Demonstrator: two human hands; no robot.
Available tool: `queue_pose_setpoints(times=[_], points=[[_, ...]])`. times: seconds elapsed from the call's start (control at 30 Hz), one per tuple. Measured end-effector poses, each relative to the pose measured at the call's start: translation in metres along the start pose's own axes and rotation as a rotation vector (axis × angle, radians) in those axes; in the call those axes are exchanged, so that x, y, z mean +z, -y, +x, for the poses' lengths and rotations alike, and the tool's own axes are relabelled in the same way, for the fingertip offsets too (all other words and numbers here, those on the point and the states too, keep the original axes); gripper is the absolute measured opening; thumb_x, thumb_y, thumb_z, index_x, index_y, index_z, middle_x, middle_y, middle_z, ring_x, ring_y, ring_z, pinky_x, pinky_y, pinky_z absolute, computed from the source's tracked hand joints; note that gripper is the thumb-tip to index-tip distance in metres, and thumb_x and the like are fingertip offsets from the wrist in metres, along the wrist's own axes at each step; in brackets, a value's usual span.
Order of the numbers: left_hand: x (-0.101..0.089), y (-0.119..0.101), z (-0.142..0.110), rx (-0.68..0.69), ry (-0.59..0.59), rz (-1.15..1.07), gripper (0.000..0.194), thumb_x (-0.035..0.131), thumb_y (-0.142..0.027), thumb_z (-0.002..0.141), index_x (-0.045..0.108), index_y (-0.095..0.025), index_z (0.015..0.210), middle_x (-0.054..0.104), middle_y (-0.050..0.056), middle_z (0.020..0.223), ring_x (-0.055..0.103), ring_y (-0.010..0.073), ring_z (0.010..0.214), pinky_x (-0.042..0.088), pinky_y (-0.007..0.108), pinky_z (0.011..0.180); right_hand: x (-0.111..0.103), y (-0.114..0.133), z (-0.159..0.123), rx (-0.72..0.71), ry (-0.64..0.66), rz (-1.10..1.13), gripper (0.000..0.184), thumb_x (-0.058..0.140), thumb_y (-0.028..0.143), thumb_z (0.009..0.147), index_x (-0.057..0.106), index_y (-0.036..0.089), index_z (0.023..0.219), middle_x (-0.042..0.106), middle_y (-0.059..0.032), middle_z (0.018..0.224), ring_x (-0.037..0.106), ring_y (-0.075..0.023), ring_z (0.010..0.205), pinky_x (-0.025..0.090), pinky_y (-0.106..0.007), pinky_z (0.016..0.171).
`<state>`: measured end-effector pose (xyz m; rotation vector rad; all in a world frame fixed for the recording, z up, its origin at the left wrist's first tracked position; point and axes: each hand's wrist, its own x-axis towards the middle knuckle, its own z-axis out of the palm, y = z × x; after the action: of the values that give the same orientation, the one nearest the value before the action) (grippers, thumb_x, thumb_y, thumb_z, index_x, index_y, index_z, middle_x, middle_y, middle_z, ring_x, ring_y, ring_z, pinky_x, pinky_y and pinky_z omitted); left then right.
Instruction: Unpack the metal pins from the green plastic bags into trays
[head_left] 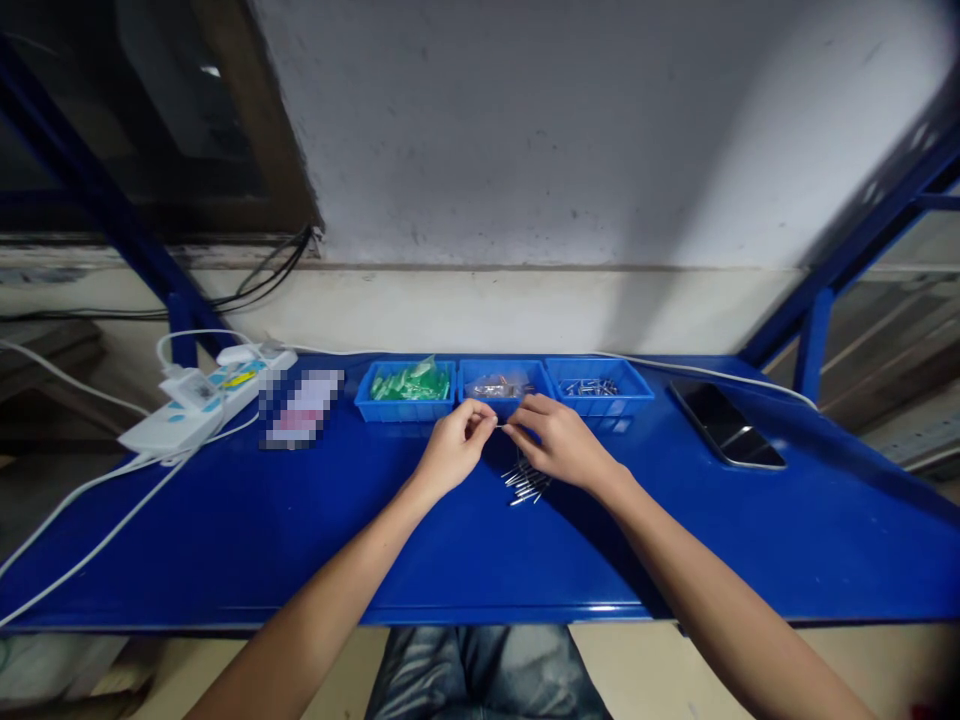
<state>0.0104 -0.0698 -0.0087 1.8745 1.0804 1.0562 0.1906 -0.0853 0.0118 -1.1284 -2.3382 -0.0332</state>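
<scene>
Nearest the camera in the head view, the person's forearms (322, 610) reach forward over the blue table (420, 560). The left hand (455, 440) is closed to a pinch, thumb against forefinger, on one end of a slender piece (501, 425); the right hand (559, 437), fingers curled, appears to pinch the other end, its grip partly hidden. The piece spans the narrow gap between them, too small to identify.

Below the right hand lies a loose pile of slim metal rods (527, 485). Beyond both hands stand three bins: the left bin (409, 411) with green packets (412, 381), the middle bin (504, 366) with clear-bagged parts (499, 385), the right bin (611, 406) with small metal pieces (590, 387).

The work is judged to be under way: one piece is being handled, and all three bins retain stock. Whether the piled rods are finished or waiting cannot be told.
</scene>
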Motion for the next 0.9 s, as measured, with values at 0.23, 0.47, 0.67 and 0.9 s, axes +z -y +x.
queue_pose_setpoints(times=[0.23, 0.47, 0.67, 0.9], points=[[-0.001, 0.000, -0.001, 0.136, -0.091, 0.136, 0.016, 0.049, -0.027, 0.086, 0.062, -0.017, 0.083, 0.063, 0.002, 0.080, 0.056, 0.0131, 0.070, 0.045, 0.025, 0.067, 0.001, -0.001, 0.000, 0.053, -0.045, 0.130, 0.015, 0.043, 0.028, 0.091, 0.053, 0.019, 0.084, 0.057, -0.0042, 0.076, 0.053, -0.0170, 0.073, 0.042, -0.029, 0.068], [0.000, -0.004, 0.000, 0.084, -0.049, -0.098, 0.013, 0.052, -0.024, 0.084, 0.061, -0.017, 0.091, 0.066, 0.005, 0.093, 0.062, 0.0157, 0.086, 0.050, 0.027, 0.077, 0.005, -0.001, 0.000, 0.037, -0.089, 0.164, 0.013, 0.043, 0.024, 0.091, 0.055, 0.020, 0.087, 0.058, -0.0044, 0.077, 0.054, -0.0173, 0.074, 0.042, -0.029, 0.069], [0.002, 0.001, 0.001, 0.100, -0.071, -0.067, 0.009, 0.052, -0.022, 0.083, 0.058, -0.017, 0.089, 0.065, 0.005, 0.091, 0.060, 0.0157, 0.085, 0.048, 0.027, 0.077, 0.013, 0.001, -0.001, 0.083, -0.113, 0.191, 0.015, 0.044, 0.027, 0.091, 0.055, 0.020, 0.086, 0.059, -0.0035, 0.076, 0.054, -0.0162, 0.071, 0.043, -0.028, 0.067], [-0.002, -0.001, 0.000, 0.096, -0.059, -0.041, 0.013, 0.048, -0.026, 0.087, 0.057, -0.017, 0.089, 0.061, 0.002, 0.082, 0.057, 0.0133, 0.073, 0.044, 0.025, 0.070, 0.013, 0.003, 0.000, 0.036, -0.167, 0.204, 0.013, 0.044, 0.029, 0.091, 0.053, 0.020, 0.086, 0.057, -0.0043, 0.075, 0.053, -0.0161, 0.068, 0.042, -0.027, 0.064]])
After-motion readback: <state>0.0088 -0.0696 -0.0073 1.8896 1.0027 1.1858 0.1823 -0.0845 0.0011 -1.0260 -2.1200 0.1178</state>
